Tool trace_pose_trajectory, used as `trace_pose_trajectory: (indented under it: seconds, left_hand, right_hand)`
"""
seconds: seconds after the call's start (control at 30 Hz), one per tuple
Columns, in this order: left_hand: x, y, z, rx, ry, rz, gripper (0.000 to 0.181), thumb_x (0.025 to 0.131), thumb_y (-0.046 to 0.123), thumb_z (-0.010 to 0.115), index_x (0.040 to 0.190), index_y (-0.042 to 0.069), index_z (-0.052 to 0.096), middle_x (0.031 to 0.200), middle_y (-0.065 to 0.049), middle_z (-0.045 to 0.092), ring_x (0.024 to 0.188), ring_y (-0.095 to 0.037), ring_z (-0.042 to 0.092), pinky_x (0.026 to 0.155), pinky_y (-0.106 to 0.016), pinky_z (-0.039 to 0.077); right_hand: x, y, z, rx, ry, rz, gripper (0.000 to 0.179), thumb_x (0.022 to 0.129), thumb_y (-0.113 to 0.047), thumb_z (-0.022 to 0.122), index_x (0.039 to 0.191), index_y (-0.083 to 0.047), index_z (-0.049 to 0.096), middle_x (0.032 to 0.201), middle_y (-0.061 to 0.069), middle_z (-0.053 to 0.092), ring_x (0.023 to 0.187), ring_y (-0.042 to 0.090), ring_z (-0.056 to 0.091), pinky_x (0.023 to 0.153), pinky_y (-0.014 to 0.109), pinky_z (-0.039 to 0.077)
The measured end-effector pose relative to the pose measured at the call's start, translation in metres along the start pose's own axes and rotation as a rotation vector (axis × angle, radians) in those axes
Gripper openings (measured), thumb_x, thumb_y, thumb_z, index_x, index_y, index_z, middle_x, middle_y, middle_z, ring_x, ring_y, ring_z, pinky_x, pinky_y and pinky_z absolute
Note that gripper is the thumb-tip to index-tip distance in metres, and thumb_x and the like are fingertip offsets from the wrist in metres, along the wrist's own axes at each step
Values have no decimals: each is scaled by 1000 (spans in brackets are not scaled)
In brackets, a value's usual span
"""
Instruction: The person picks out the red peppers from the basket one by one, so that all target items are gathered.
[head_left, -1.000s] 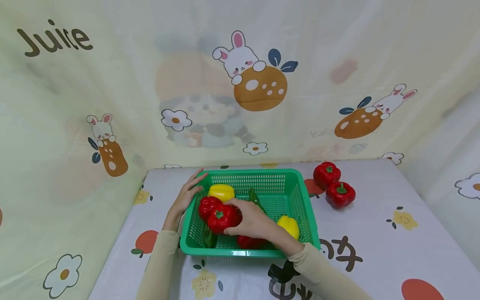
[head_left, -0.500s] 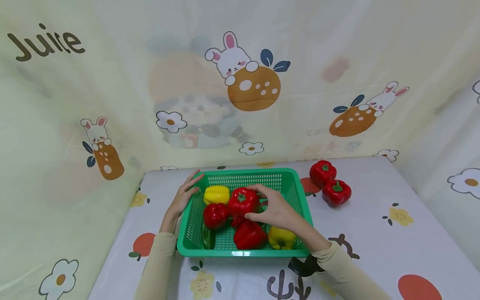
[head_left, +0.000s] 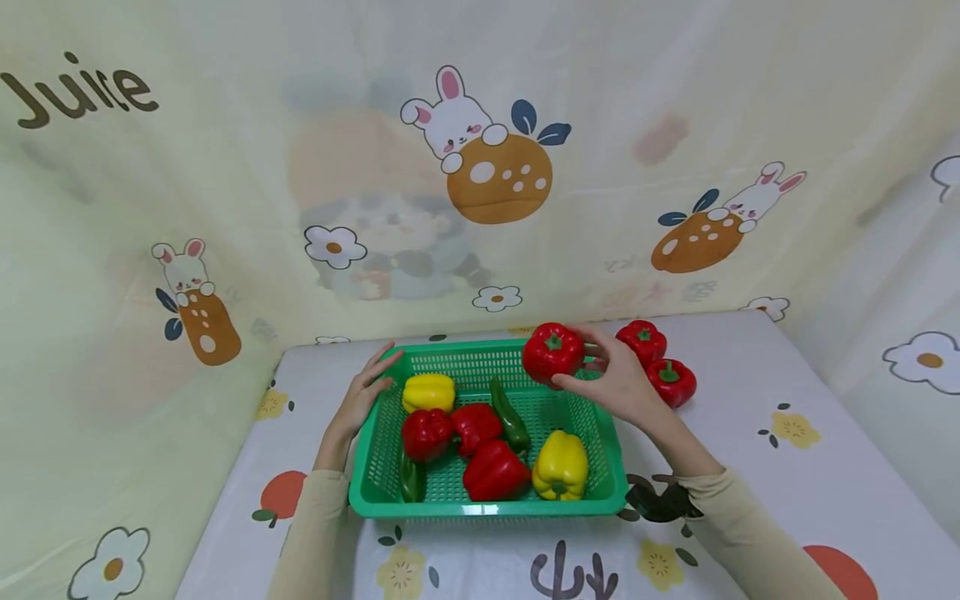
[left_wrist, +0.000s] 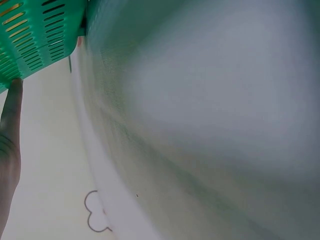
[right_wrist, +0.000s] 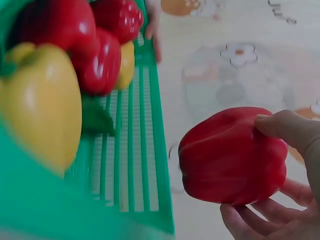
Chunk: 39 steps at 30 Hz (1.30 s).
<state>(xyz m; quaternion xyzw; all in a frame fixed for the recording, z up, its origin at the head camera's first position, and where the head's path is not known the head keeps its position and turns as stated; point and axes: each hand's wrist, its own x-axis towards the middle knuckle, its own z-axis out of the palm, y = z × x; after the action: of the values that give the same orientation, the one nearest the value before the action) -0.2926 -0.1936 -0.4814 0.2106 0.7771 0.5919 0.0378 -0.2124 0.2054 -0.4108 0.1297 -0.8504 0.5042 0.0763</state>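
Note:
My right hand (head_left: pixel 617 379) grips a red bell pepper (head_left: pixel 552 353) above the back right corner of the green basket (head_left: pixel 487 509). In the right wrist view the thumb lies on one side of this pepper (right_wrist: pixel 232 155) and fingers on the other. My left hand (head_left: pixel 358 404) rests with extended fingers against the basket's left rim; in the left wrist view a finger (left_wrist: pixel 12 110) touches the slotted wall. Inside the basket lie three red peppers, one of them near the front (head_left: pixel 495 472), a yellow pepper (head_left: pixel 428 392) at the back left and another yellow pepper (head_left: pixel 560 467) at the front right.
Two green chilies or cucumbers lie in the basket, a long one (head_left: pixel 509 417) mid-basket and one (head_left: pixel 412 477) at the left. Beyond the right rim, two red peppers sit on the printed tablecloth, the nearer one (head_left: pixel 671 382) partly beside my right hand. A printed curtain (head_left: pixel 360 167) hangs behind.
My right hand has carried the red pepper from the basket's left side rightward and up to the back right corner. The left hand stays at the left rim.

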Motion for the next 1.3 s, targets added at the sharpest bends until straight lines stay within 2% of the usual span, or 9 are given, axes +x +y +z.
trace_pose_trajectory:
  seconds: [0.07,0.17,0.3,0.47,0.67,0.9,1.0,1.2,1.3]
  left_hand:
    - [0,0,0,0,-2,-2,45,99,-5,43,144,-7,44,161,-19,19,149,-37,10,114,-64,7]
    - [0,-1,-1,-3,-2,-5,45,99,-5,44,144,-7,44,161,-21,19,149,-38,10,114,-64,7]
    - [1,-1,-1,-2,1,0,45,99,-5,44,144,-6,44,161,-22,18,149,-38,10,114,-64,7]
    - [1,-1,-1,8,-3,12,45,99,-5,43,144,-7,44,160,-23,18,149,-39,10,114,-65,7]
    - [0,0,-1,10,2,3,45,99,-4,43,144,-7,44,161,-18,20,149,-37,11,114,-64,7]
    - [-1,1,0,18,-2,-3,45,100,-5,43,144,-7,44,161,-17,20,149,-37,10,114,-64,7]
    - [-1,1,0,18,2,-5,45,99,-5,43,144,-6,44,161,-16,21,149,-37,11,114,-64,7]
    - [-2,-1,0,10,2,-6,45,99,-5,43,144,-6,44,161,-18,21,149,-37,11,114,-63,7]
    - [-1,-1,-1,5,5,-4,45,99,-6,43,144,-6,44,161,-20,20,149,-37,11,114,-63,7]
  right_hand:
    - [0,5,-8,-17,25,10,73,79,-18,84,142,-9,48,134,17,56,105,33,59,84,51,55]
    - [-3,12,-18,-34,50,27,72,81,-18,82,143,-8,46,133,19,55,105,34,59,83,45,56]
    - [-8,20,-29,-40,88,37,72,82,-17,81,144,-6,45,132,21,55,109,36,58,82,31,55]
    - [-19,30,-43,-63,134,53,74,83,-16,80,146,-6,42,136,23,52,111,40,56,74,15,50]
    - [-36,42,-57,-97,174,98,73,84,-18,79,146,-4,42,138,25,49,114,44,53,73,10,46]
    - [-59,55,-65,-136,216,105,73,83,-17,80,144,-1,43,137,26,49,116,43,51,73,9,46]
    - [-73,60,-67,-148,232,110,75,82,-18,81,144,-1,43,136,24,50,112,37,53,73,10,47]
    - [-96,74,-69,-150,245,179,76,82,-22,82,145,-3,43,136,22,50,102,1,49,71,11,49]
    - [-104,83,-70,-139,244,223,75,84,-22,80,145,-1,41,136,25,48,100,-3,46,70,10,49]
